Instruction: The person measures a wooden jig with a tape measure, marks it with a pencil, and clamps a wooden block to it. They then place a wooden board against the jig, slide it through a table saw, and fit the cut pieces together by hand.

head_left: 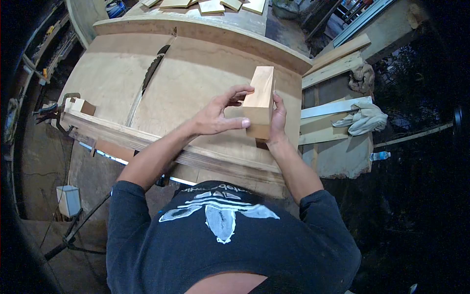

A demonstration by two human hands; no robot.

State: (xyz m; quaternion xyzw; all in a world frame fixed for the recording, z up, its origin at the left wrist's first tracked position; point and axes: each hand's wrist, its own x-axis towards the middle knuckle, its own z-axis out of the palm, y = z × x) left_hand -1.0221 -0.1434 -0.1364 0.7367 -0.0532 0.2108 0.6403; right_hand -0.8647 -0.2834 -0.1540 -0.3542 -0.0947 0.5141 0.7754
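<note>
A pale wooden block [259, 88] stands over the right part of a plywood table-saw sled [205, 73], with a second wooden block [257, 131] directly beneath it. My left hand [218, 113] grips the blocks from the left, thumb across the front near the seam and fingers along the side. From the right, my right hand [278, 117] presses against them, its fingers partly hidden behind the wood. A dark circular saw blade [152, 72] rises through the slot in the sled, well left of both hands.
A clamp [62, 115] and a small wood block [81, 106] sit at the sled's left front corner. Cut wood pieces [210, 6] lie beyond the back fence [210, 34]. Boards [335, 71], a rag [362, 119] and a plastic bottle [380, 156] are at the right.
</note>
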